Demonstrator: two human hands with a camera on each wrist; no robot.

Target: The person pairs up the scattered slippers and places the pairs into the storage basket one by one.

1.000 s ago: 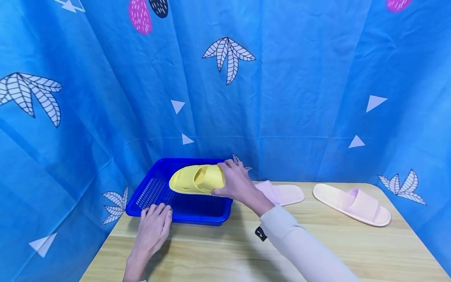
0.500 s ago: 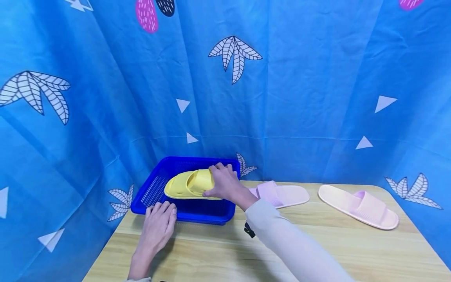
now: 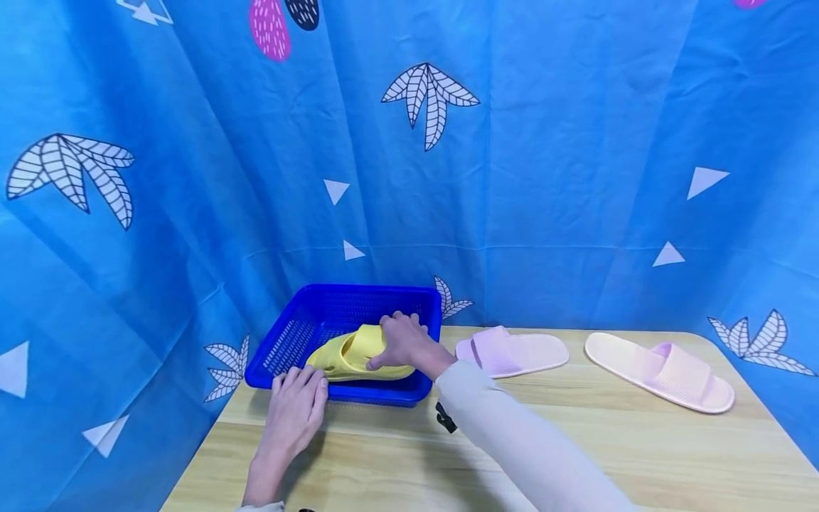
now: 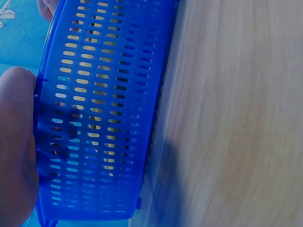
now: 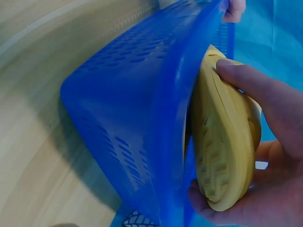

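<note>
My right hand [image 3: 404, 343] grips a yellow slipper [image 3: 338, 358] by its heel end, inside the blue plastic basket [image 3: 384, 395]. The toe points left, and part of it is hidden behind the basket's front rim and my left hand. In the right wrist view, the thumb lies on one side of the slipper [image 5: 220, 146] and the fingers curl under the other, with the patterned sole showing. My left hand [image 3: 296, 409] holds the basket's front rim near its left corner, fingers bent over the edge. Yellow shows through slots of the basket wall [image 4: 102, 94] in the left wrist view.
To the right on the wooden table [image 3: 544, 427] lie a lilac-strapped slipper [image 3: 512, 353], partly behind my right forearm, and a pale pink slipper [image 3: 681, 380]. A blue patterned curtain [image 3: 544, 178] hangs behind and at both sides. The basket stands close to it.
My right hand has brought the yellow slipper from above the basket down into it. The left hand keeps its hold on the rim. The head view has shifted slightly.
</note>
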